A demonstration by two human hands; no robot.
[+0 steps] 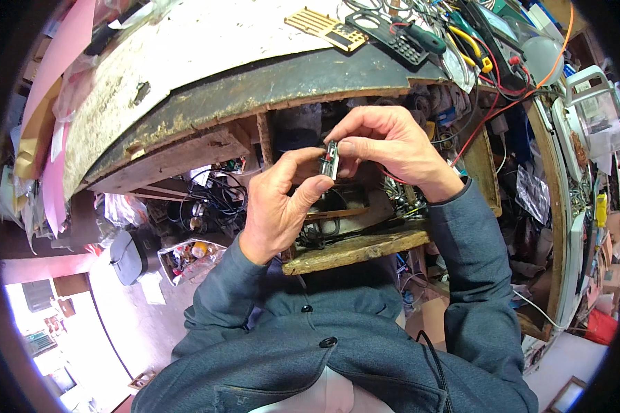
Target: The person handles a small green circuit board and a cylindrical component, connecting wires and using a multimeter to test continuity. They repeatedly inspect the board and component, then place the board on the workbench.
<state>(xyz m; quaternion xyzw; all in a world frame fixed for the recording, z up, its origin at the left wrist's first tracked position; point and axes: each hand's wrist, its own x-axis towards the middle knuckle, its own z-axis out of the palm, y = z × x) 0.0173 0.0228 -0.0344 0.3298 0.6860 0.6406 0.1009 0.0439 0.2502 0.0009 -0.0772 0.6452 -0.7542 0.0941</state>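
Observation:
A small narrow electronic part [331,162], silvery with dark and reddish bits, stands on end between my two hands. My left hand [280,196] pinches its lower left side between thumb and fingers. On the other side, my right hand [386,143] closes thumb and fingertips on its upper end. Both hands are above an open drawer with a worn wooden front edge [358,249], and the drawer holds wires and small metal parts. My fingers hide some of the held part, so its exact kind does not show.
Ahead lies a worn workbench [207,93] with a yellow slotted plate [327,29], a black device shell [386,34], a dark-handled screwdriver [426,38] and yellow pliers [472,48]. Red leads [477,127] hang on the right. A box of small items [189,258] sits lower left.

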